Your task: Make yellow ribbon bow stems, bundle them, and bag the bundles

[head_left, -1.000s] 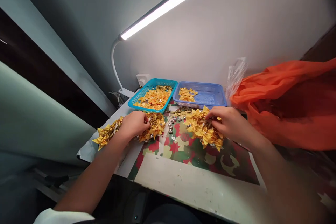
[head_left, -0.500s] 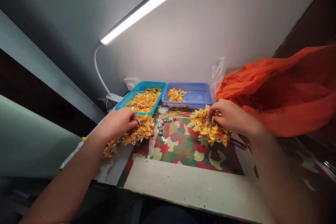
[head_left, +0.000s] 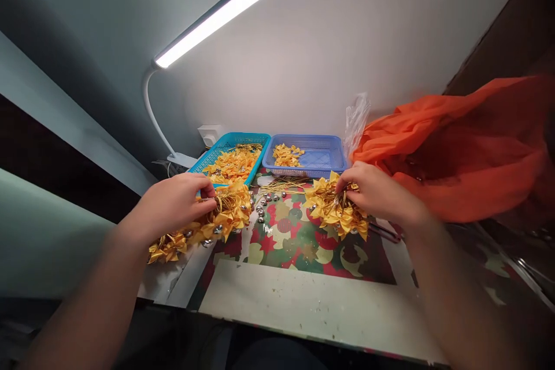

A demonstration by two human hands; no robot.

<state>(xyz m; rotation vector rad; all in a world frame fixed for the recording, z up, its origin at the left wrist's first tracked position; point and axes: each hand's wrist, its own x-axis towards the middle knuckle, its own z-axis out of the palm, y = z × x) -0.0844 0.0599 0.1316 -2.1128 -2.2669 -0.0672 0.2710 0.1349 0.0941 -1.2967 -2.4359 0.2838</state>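
My left hand (head_left: 191,199) is closed on the gold stems of a bunch of yellow ribbon flowers with silver bells (head_left: 232,211), left of the table's middle. Thumb and fingertips of my right hand (head_left: 358,185) pinch the gold stems of a second yellow flower bunch (head_left: 336,214) on the right. Another cluster of yellow flowers (head_left: 167,247) lies below my left wrist. Several loose silver bells (head_left: 261,211) and a pile of thin gold stems (head_left: 284,185) lie between the two bunches.
Behind stand a teal basket (head_left: 203,163) of yellow flowers and a blue basket (head_left: 323,157) with a few more. A lit lamp (head_left: 238,8) hangs above at the left. Orange fabric (head_left: 455,150) and a clear plastic bag (head_left: 356,121) are at the right.
The view has shifted slightly. My left hand has moved a little left, and its bunch is tilted so that more gold stems show. My right hand keeps its hold.
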